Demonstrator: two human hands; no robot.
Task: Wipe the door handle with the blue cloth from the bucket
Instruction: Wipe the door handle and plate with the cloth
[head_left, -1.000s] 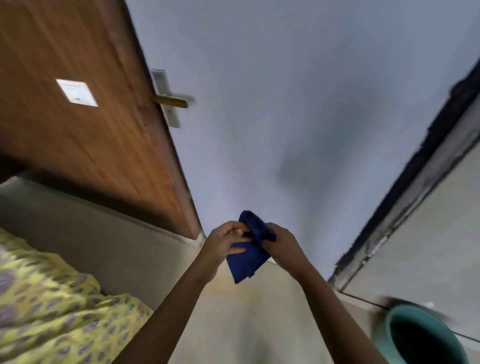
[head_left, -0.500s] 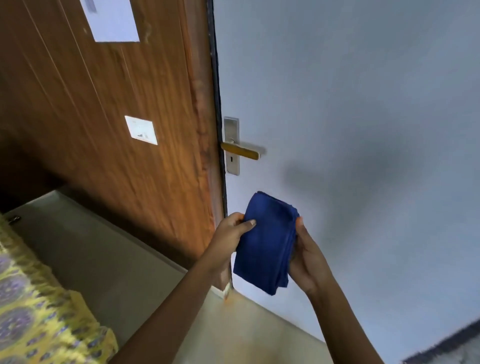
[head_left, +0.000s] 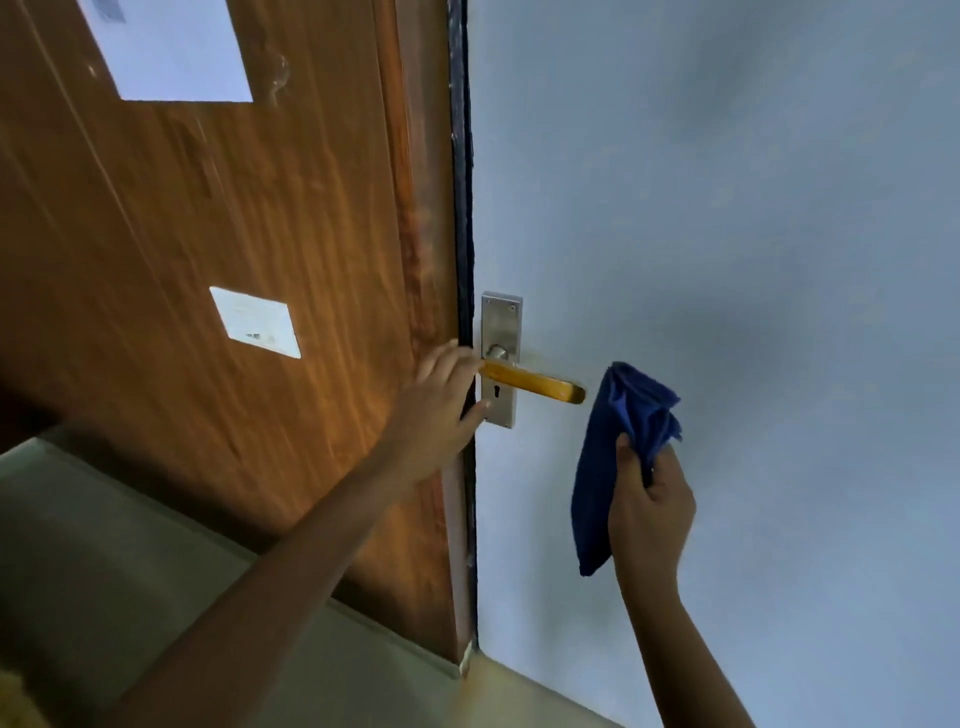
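Note:
The door handle (head_left: 535, 383) is a yellow-brown lever on a steel plate (head_left: 501, 322), mounted at the left edge of a pale grey door (head_left: 727, 260). My left hand (head_left: 441, 405) reaches to the inner end of the lever by the plate, fingers spread, thumb near the keyhole; it touches the lever's base but is not closed around it. My right hand (head_left: 649, 499) grips the folded blue cloth (head_left: 608, 467), which hangs just right of and below the lever's free end, a small gap apart. The bucket is out of view.
A brown wooden panel (head_left: 234, 234) stands left of the door, with a white paper sheet (head_left: 171, 47) and a small white label (head_left: 254, 322) on it. Grey-green floor (head_left: 130, 561) lies below.
My left hand let go of the cloth and reached up to the handle. My right hand now holds the cloth alone and raised it beside the lever. The view moved closer to the door.

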